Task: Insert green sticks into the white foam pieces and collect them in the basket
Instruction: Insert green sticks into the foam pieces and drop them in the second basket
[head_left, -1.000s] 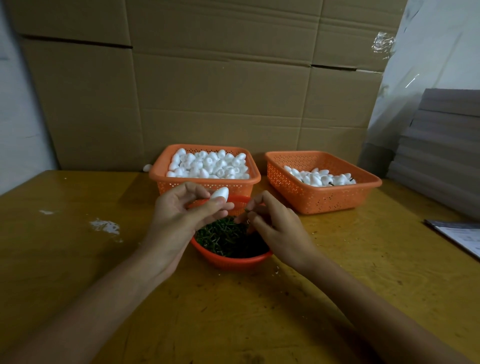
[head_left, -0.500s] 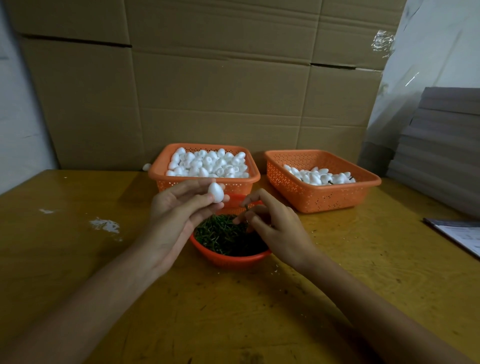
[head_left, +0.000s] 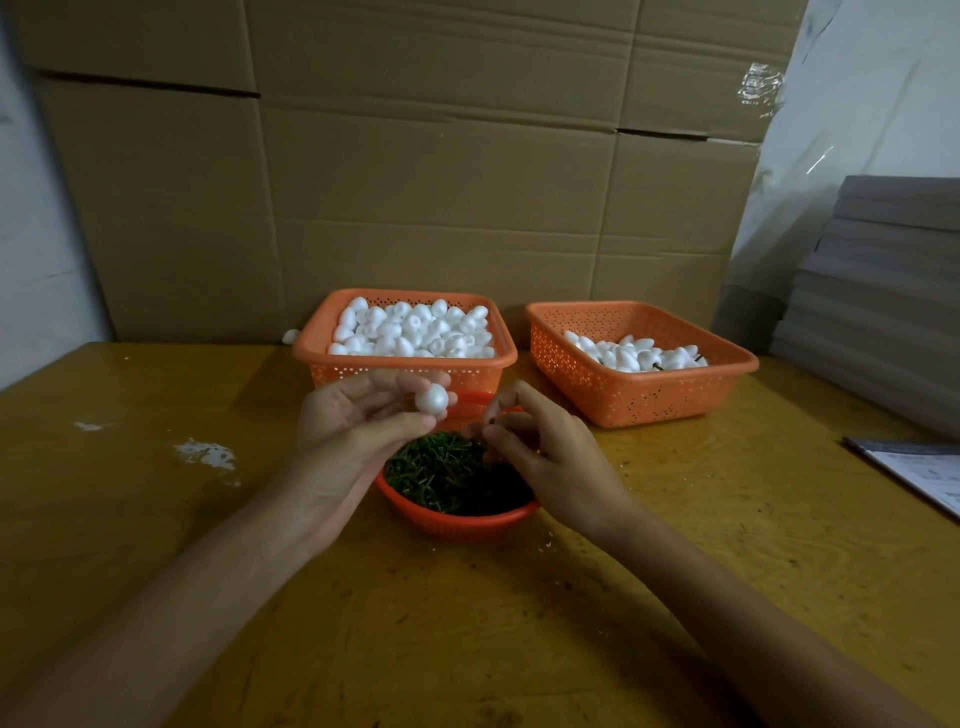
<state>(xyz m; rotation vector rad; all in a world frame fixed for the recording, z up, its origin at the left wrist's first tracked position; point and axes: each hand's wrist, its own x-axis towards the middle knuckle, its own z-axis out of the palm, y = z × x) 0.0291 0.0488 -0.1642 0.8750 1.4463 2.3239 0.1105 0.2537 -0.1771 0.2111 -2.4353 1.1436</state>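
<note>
A white foam piece (head_left: 431, 398) is held at frame centre, awaiting a stick.
It is pinched by thumb and fingers (head_left: 402, 378) of the left hand (head_left: 353, 431) above the bowl (head_left: 457, 525) of green sticks (head_left: 441, 470); the right hand (head_left: 545, 467) is curled beside it (whether a stick is pinched cannot be told). A stick probably needs aligning with the foam's end, then pushing in straight.

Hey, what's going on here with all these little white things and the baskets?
A person is working at a wooden table. The left hand holds one white foam piece at its fingertips; no stick shows in it yet. The right hand, over a red bowl of green sticks, pinches what looks like a single stick. Behind, the left basket is full of plain foam pieces; the right basket holds fewer, some with sticks in them.
</note>
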